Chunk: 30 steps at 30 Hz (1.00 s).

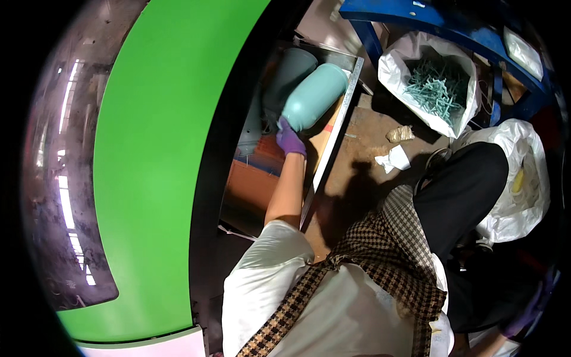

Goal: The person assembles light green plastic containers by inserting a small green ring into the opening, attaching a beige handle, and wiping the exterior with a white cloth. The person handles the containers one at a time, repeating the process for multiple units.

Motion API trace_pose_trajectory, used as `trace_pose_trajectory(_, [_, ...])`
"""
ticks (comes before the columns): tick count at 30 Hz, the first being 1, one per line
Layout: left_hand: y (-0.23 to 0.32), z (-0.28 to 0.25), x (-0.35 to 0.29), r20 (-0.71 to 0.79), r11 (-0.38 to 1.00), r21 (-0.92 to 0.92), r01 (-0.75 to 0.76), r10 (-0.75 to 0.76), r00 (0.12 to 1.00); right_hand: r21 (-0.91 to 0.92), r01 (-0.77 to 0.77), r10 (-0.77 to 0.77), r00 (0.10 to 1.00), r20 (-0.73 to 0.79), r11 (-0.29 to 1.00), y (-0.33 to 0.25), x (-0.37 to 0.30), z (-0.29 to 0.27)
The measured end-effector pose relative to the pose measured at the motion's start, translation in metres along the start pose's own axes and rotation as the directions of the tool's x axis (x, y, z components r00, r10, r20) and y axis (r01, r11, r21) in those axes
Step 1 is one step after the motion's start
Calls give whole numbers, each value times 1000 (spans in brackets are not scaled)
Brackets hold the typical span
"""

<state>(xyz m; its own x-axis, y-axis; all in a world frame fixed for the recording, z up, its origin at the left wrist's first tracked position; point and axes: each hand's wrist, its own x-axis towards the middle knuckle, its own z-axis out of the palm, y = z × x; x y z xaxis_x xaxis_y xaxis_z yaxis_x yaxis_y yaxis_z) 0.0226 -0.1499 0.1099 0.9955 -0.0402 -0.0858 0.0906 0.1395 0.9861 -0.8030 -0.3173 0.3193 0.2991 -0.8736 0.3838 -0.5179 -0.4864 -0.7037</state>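
My left hand (290,140), in a purple glove, is closed at the near end of a smooth teal plastic bottle (315,95). The bottle lies tilted in an open bin with a metal rim (339,128), its wide end toward the far right. Beside it, in shadow, sits another darker rounded container (290,74). My right hand (529,312), also gloved in purple, shows at the lower right rim of the view, beside my dark-trousered leg. Its fingers are dim and stretched by the lens, so their grip is unclear.
A large green machine panel (154,149) stands along the left. At upper right, a white sack (428,122) of teal plastic strips sits under a blue metal table (428,18). Another white sack (538,190) is by my knee. White scrap (394,159) and a wrapped roll (400,134) lie on the floor.
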Motion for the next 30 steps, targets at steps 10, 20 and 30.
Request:
trace_pose_trajectory(10, [209,88,-290,909,383,-142,-913,416,33,176,581,-605,782,151,795,-203,63,229])
trace_pose_trajectory(20, [172,147,-364,863,508,-495,-705,379,-334,-123,364,-305,889,343,923,-160,30,250])
trace_pose_trajectory(30, [154,200,-342,922,545,-358,-758,334,-195,237,156,-222,933,285,959,-123,46,217])
